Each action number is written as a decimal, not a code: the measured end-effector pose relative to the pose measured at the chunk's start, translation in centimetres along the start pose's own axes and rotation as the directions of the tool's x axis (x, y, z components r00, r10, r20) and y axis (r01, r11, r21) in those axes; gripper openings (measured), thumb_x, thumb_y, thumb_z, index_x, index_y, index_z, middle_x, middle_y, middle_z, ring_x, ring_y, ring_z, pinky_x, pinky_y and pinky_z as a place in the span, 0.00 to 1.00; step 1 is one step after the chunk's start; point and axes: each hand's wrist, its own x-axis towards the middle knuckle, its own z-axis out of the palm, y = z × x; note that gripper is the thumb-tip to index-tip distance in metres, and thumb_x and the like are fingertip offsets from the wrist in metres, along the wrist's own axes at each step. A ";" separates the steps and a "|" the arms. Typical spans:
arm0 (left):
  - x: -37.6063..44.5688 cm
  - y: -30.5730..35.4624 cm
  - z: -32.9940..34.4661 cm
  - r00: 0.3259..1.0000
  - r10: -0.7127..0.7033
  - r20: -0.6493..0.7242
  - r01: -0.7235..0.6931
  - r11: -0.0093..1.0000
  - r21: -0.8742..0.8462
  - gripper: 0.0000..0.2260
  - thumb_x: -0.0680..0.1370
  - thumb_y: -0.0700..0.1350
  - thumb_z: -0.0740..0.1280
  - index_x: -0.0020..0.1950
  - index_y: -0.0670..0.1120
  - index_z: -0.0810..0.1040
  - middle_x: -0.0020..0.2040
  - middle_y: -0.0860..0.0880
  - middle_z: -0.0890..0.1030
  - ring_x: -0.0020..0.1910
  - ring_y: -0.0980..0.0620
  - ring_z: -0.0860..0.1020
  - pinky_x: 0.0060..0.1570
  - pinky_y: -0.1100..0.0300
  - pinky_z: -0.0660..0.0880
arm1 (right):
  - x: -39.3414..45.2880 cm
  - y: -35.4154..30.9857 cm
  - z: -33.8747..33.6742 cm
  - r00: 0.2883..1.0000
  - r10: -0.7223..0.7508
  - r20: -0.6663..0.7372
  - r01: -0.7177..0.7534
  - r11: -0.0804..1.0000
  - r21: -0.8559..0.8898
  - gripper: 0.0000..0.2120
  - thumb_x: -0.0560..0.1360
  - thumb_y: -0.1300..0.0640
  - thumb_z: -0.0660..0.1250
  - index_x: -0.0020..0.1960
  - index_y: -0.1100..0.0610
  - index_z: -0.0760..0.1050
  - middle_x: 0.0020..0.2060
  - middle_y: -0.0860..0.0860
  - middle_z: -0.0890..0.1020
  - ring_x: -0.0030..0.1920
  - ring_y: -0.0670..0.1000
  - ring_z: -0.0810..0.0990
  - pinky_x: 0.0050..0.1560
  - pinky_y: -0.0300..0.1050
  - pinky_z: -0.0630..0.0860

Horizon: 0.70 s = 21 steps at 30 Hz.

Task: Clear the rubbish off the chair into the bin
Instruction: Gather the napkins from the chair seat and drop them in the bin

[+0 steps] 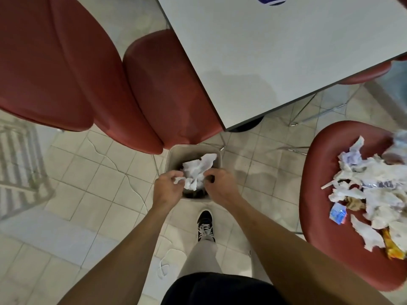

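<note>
A small beige bin (pixel 176 153) stands on the tiled floor in front of me. Over its opening I hold a wad of crumpled white paper (pixel 198 169), with my left hand (pixel 168 186) gripping its left side and my right hand (pixel 220 183) its right side. To the right, a red chair seat (pixel 326 194) carries a pile of rubbish (pixel 374 194): torn white paper, a blue wrapper (pixel 338 213) and a yellow-orange wrapper (pixel 394 245). The bin's inside below the paper is dark.
A white table (pixel 275 51) reaches over the floor just beyond the bin. Two red chairs (pixel 66 73) stand at the left, one partly under the table. My foot in a dark shoe (pixel 205 223) rests on the floor behind the bin.
</note>
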 end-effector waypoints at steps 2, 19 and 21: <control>0.0 0.2 0.5 0.999 0.024 0.022 -0.024 1.000 -0.001 0.06 0.73 0.39 0.69 0.47 0.47 0.82 0.46 0.52 0.83 0.47 0.54 0.79 0.50 0.64 0.73 | 0.0 0.9 -0.5 1.000 0.024 -0.001 -0.024 1.000 -0.014 0.13 0.75 0.59 0.64 0.59 0.53 0.79 0.58 0.54 0.77 0.54 0.54 0.78 0.52 0.38 0.70; -5.0 12.0 18.1 0.871 0.252 0.422 -0.346 0.924 0.162 0.13 0.70 0.35 0.70 0.40 0.55 0.79 0.41 0.51 0.83 0.44 0.50 0.81 0.54 0.54 0.77 | -6.2 23.5 -14.0 0.905 0.386 -0.180 -0.340 0.909 0.241 0.16 0.73 0.57 0.66 0.61 0.55 0.76 0.54 0.55 0.80 0.53 0.51 0.78 0.53 0.37 0.70; -6.5 13.5 21.4 0.842 0.268 0.468 -0.392 0.901 0.188 0.13 0.71 0.36 0.71 0.41 0.55 0.80 0.41 0.53 0.82 0.45 0.51 0.81 0.54 0.60 0.75 | -7.2 27.2 -15.0 0.883 0.432 -0.185 -0.370 0.882 0.291 0.16 0.72 0.58 0.66 0.60 0.55 0.77 0.54 0.55 0.81 0.57 0.54 0.78 0.57 0.40 0.72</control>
